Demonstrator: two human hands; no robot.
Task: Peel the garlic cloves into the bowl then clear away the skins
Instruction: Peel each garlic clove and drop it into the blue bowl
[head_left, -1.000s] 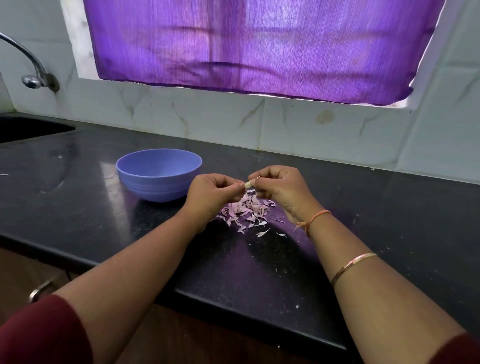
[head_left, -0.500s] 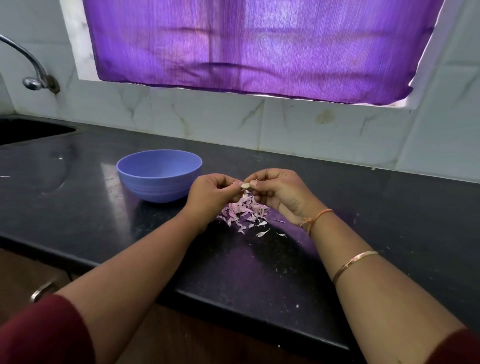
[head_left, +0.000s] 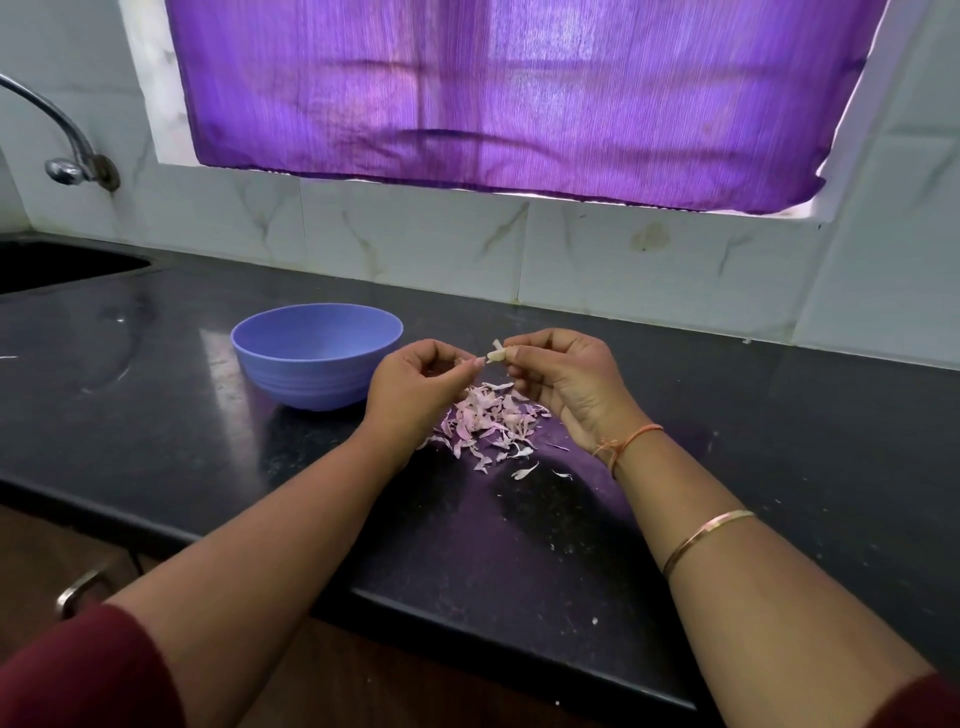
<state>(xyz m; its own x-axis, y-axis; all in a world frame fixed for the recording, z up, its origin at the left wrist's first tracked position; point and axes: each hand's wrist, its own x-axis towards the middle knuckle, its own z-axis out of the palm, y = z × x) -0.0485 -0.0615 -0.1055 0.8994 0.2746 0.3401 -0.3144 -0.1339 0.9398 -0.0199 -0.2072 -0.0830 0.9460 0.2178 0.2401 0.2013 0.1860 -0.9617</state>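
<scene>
— Where is the garlic clove?

— Held above the pile of skins on the tabletop, just right of the bowl. The right hand pinches it between thumb and forefinger. The left hand, fingers curled, nips its near end.

— How will it handle?

— Probably light and firm, but small and slick once bare, so the person should hold its body without squeezing. The skin looks papery and likely tears, so it is best caught at a loose tip.
</scene>
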